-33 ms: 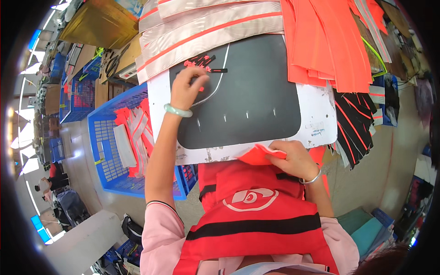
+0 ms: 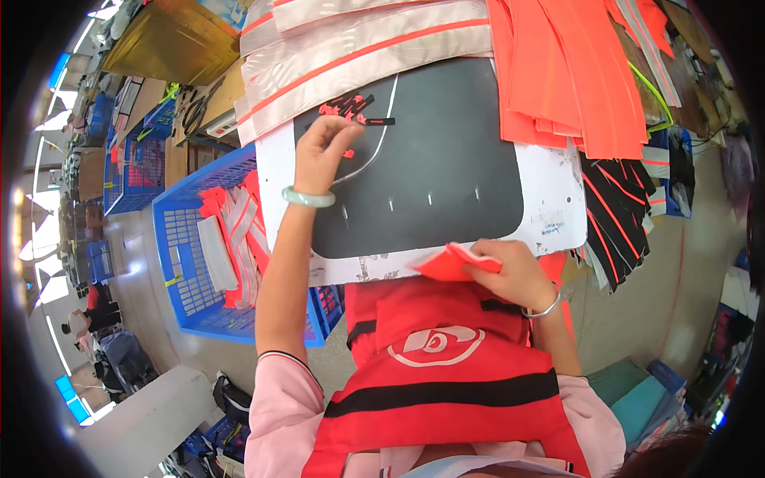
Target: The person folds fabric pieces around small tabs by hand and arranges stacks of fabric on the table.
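My left hand point(image 2: 325, 147) is over the dark board point(image 2: 430, 159), its fingertips pressed together in a pinch. Whatever lies between them, if anything, is too small to make out. Just beyond the fingers is a small heap of black and red-pink tabs point(image 2: 343, 106). One black tab point(image 2: 381, 122) lies apart to the right, and a small pink scrap point(image 2: 349, 154) is beside the thumb. At the board's near edge my right hand point(image 2: 514, 275) grips a folded orange-red fabric piece point(image 2: 446, 264) with a pale edge showing.
Grey strips with orange stripes point(image 2: 366, 64) lie across the far side. Orange fabric panels point(image 2: 566, 80) are stacked at the far right, above black strips with orange lines point(image 2: 617, 215). A blue crate point(image 2: 179, 263) holding fabric pieces stands at the left.
My right hand has raised the orange-red fabric slightly and shifted a little to the right. The fingers of my left hand have drawn closer together near the heap of tabs.
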{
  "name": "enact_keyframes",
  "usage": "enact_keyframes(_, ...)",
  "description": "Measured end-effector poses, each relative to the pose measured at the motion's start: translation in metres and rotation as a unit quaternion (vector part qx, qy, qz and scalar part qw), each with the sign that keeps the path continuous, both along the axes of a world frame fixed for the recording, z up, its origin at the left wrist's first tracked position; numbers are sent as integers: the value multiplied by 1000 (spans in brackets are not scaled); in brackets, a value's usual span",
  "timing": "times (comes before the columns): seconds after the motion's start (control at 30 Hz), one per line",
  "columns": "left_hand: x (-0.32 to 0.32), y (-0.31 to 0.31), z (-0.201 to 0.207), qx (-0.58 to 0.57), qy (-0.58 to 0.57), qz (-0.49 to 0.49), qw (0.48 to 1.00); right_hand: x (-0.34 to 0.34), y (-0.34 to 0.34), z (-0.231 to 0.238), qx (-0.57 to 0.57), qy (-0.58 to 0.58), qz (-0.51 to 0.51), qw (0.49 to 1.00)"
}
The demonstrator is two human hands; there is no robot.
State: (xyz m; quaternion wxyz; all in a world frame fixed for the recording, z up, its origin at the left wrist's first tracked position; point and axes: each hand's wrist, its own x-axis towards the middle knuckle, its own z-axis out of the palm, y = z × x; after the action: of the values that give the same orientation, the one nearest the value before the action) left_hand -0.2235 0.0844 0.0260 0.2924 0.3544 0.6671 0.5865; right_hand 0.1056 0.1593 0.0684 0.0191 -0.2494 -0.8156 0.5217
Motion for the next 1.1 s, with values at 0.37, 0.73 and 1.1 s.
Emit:
enact_keyframes(0.37, 141, -55, 29, -10, -365, -22, 931, -23, 4, 6, -147, 70, -73, 984)
enact_keyframes(0.73, 136, -75, 23, -50, -268, -62, 960, -19, -7, -6, -73, 3, -26, 997)
enact_keyframes(1.1, 122, -71, 22, -74, -211, -163, 961, -14, -8, -8, -189, 88, -37, 977)
